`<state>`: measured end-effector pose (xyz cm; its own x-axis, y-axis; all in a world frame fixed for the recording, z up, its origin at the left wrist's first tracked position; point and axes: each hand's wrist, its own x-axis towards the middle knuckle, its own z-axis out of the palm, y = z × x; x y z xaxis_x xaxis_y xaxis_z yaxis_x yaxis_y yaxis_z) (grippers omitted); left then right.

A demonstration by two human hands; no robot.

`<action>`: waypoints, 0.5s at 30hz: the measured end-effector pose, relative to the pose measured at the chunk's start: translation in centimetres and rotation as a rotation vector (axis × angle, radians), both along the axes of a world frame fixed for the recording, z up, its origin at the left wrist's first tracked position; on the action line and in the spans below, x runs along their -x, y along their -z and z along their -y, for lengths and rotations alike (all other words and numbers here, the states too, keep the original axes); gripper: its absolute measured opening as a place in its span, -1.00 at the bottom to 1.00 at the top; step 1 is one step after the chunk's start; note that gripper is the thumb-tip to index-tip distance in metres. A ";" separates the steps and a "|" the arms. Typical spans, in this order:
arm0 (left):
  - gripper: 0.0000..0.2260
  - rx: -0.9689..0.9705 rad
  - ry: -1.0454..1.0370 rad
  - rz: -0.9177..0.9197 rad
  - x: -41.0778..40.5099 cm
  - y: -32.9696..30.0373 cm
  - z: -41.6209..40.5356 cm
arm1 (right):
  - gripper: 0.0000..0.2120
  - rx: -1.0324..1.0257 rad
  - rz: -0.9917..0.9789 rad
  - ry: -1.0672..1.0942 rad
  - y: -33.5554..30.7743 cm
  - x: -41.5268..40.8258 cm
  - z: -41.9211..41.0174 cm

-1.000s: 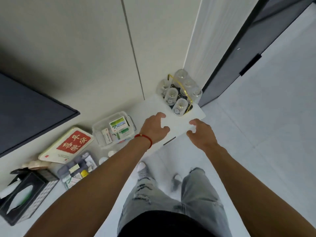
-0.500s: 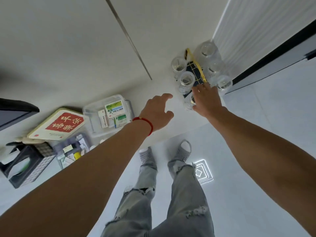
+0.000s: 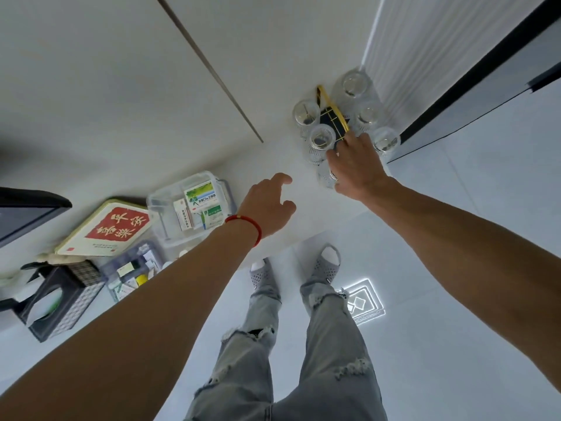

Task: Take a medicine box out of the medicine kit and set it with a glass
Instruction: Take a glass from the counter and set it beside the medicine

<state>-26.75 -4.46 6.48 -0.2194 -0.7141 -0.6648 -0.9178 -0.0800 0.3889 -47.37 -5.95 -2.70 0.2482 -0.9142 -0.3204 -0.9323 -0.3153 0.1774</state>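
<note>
The right hand (image 3: 355, 168) reaches over the white counter (image 3: 273, 165) to the cluster of clear glasses at about one o'clock in the head view, and its fingers curl down over the nearest glass (image 3: 326, 179), which shows only as a ribbed edge beside the palm; the grasp looks closed round it, though most of the glass is hidden. Around that hand stand the other glasses (image 3: 321, 141), upright in a rack with a yellow handle (image 3: 332, 112). The left hand (image 3: 268, 205), a red cord bracelet (image 3: 244, 227) at the wrist, hovers above the bare counter near the middle, fingers loosely bent and holding nothing. At about nine o'clock from that hand sits the medicine kit (image 3: 188, 208), a clear plastic tub with no lid on it, and the medicine box (image 3: 202, 196) with green print lies inside among other cartons. Further toward eight o'clock are a tin with red characters (image 3: 106, 229), a second clear tub of small packets (image 3: 133, 268) and a dark tissue box (image 3: 57, 299).
</note>
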 end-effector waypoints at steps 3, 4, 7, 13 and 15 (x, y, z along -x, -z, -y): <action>-0.59 -0.016 -0.013 -0.033 0.0 -1.3 -0.6 | -0.53 0.057 0.076 0.062 -3.3 0.0 -1.9; -0.60 -0.028 -0.045 -0.059 -0.1 -1.8 -0.8 | -0.50 0.064 0.116 0.118 -4.7 -0.1 -2.7; -0.65 -0.126 -0.240 -0.186 -0.2 -3.3 -1.6 | -0.43 0.035 0.341 0.455 -9.3 -0.9 -6.6; -0.25 -0.561 -0.524 -0.556 0.6 -7.1 -4.7 | -0.50 0.137 1.132 1.291 -17.7 -4.3 -17.5; -0.43 -0.690 -0.453 -0.687 0.9 -8.2 -6.3 | -0.51 0.269 1.258 1.416 -19.5 -6.2 -21.3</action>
<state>-27.66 1.89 14.68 -0.5090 -0.3399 -0.7908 -0.3493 -0.7581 0.5507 -41.21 15.36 16.83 -0.6730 -0.6145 -0.4116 -0.0556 0.5970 -0.8003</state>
